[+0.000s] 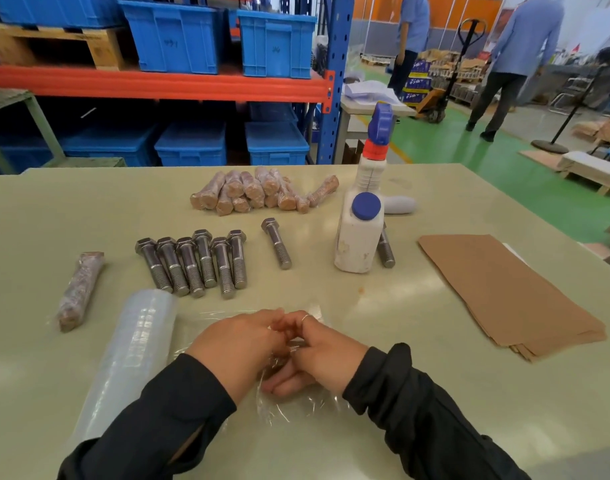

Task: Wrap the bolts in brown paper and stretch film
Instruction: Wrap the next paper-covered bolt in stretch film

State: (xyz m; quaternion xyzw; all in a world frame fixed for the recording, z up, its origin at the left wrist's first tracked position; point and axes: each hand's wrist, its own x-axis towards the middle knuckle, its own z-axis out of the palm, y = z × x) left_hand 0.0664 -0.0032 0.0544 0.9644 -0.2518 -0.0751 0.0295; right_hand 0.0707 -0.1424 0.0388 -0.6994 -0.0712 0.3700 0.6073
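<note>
Both hands, left hand (236,344) and right hand (326,351), pinch crumpled film (296,407) around something hidden between them on the table (417,375), perhaps a bolt, so pull it tight and smooth, while bare bolts (192,265) wait beyond

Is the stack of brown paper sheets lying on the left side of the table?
No, the stack of brown paper sheets lies on the right side of the table, right of the white bottle.
</note>
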